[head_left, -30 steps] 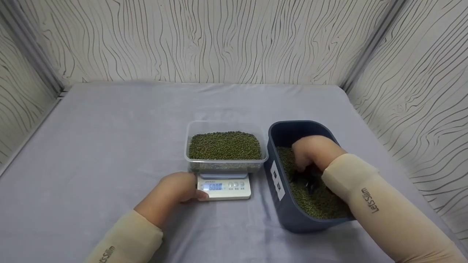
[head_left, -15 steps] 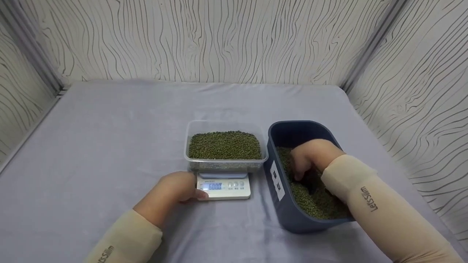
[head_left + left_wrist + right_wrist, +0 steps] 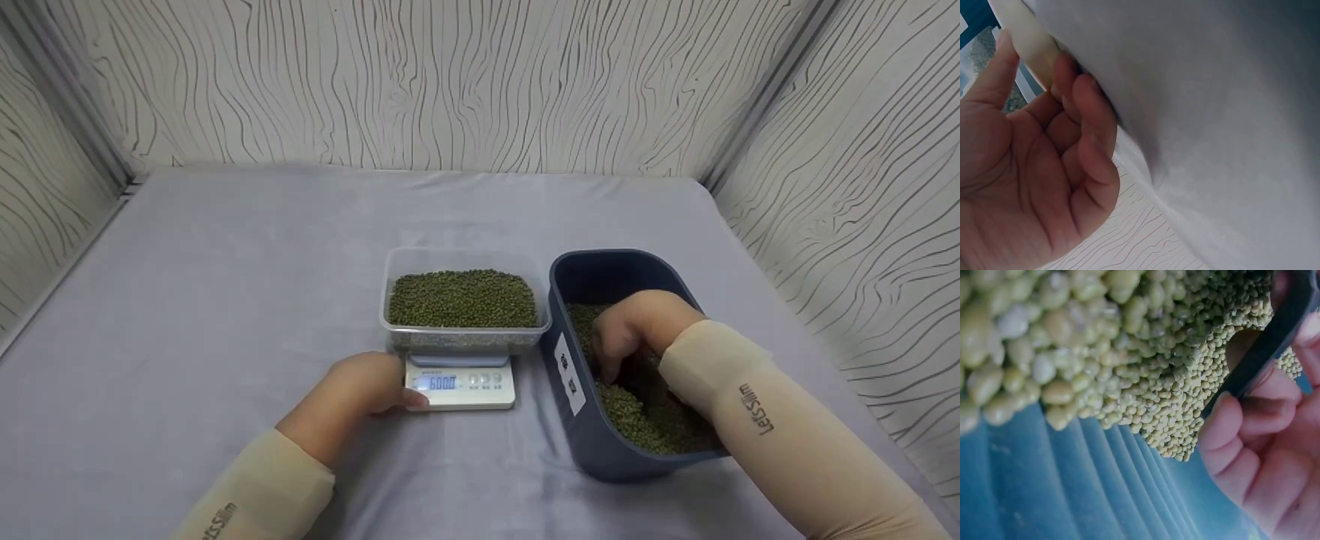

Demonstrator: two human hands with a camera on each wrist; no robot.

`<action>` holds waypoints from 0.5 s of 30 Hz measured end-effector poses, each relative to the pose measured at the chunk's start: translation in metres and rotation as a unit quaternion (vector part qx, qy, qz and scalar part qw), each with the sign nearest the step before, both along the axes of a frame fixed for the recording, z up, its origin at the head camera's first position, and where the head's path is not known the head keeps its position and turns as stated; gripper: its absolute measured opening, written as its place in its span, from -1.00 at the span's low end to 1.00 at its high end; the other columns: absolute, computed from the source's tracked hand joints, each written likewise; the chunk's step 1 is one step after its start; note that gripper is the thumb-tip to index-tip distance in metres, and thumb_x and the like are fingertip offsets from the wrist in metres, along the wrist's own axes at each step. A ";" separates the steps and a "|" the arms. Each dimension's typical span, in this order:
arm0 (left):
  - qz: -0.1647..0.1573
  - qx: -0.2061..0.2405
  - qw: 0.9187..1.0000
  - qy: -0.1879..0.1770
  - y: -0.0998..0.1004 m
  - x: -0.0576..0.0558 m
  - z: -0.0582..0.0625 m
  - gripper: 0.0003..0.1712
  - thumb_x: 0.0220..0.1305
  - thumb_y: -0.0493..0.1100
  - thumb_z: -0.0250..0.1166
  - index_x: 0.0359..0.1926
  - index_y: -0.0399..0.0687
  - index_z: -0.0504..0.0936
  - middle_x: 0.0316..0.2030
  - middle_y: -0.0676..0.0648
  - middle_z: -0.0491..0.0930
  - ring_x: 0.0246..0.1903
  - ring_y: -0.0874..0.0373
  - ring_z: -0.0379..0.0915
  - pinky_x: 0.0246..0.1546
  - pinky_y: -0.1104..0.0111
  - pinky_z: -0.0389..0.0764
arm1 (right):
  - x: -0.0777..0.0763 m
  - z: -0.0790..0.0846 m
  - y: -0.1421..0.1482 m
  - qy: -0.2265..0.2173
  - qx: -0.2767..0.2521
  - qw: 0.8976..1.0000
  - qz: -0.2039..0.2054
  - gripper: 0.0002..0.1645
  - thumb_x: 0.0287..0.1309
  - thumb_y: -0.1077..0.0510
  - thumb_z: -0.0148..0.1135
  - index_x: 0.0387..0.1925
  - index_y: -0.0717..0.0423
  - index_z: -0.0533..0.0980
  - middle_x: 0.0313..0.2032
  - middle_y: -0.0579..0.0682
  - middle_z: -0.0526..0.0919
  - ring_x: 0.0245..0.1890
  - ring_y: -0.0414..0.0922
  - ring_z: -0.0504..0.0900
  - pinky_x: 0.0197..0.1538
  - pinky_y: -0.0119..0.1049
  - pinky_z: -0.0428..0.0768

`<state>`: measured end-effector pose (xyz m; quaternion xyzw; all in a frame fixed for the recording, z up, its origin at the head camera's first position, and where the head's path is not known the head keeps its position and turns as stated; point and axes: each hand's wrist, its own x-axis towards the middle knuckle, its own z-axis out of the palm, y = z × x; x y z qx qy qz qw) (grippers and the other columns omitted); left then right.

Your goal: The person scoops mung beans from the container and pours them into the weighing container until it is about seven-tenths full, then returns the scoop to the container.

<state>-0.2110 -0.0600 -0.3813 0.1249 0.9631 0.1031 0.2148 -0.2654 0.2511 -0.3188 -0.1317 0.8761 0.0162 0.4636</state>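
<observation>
My left hand [image 3: 367,382] grips the left side of a white kitchen scale [image 3: 487,400], thumb on top by the lit display, which appears to read 600.0. On the scale stands a clear plastic tub [image 3: 465,341] of green mung beans [image 3: 461,300]. Inside the deep blue bin [image 3: 589,442] at right, my right hand [image 3: 637,326] reaches down into more mung beans [image 3: 637,424]. The right wrist view shows its fingers curled round a slim black handle [image 3: 1264,349]; the far end of this tool is hidden.
A white label [image 3: 568,375] is stuck on the bin's left wall. The bin stands close beside the tub's right rim. A pale lilac cloth [image 3: 225,285] covers the table, and wood-pattern panels [image 3: 450,82] enclose the back and sides.
My right hand has shifted slightly toward me inside the bin, and beans have heaped near its front. My left hand, the scale and the tub have stayed in place.
</observation>
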 end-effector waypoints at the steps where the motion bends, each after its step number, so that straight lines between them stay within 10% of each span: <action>1: 0.000 -0.002 1.000 0.000 0.000 0.000 -0.001 -0.46 -0.03 0.26 0.29 -0.68 -0.12 0.50 -0.60 -0.07 0.46 -0.58 0.08 0.28 -0.39 0.22 0.41 | -0.001 -0.001 0.000 -0.006 -0.003 1.000 -0.006 -0.90 -0.09 0.10 0.33 -0.52 0.04 0.61 -0.46 -0.14 0.65 -0.42 -0.21 0.56 -0.29 -0.27 0.53; 15: 0.004 0.000 1.000 0.003 0.000 -0.001 0.000 -0.45 -0.05 0.26 0.31 -0.60 -0.17 0.55 -0.52 -0.10 0.52 -0.54 0.06 0.32 -0.31 0.16 0.45 | -0.007 0.005 0.011 -0.039 -0.067 0.994 -0.077 -0.96 -0.04 0.20 0.25 -0.52 0.02 0.59 -0.56 -0.19 0.52 -0.61 -0.23 0.36 -0.53 -0.39 0.37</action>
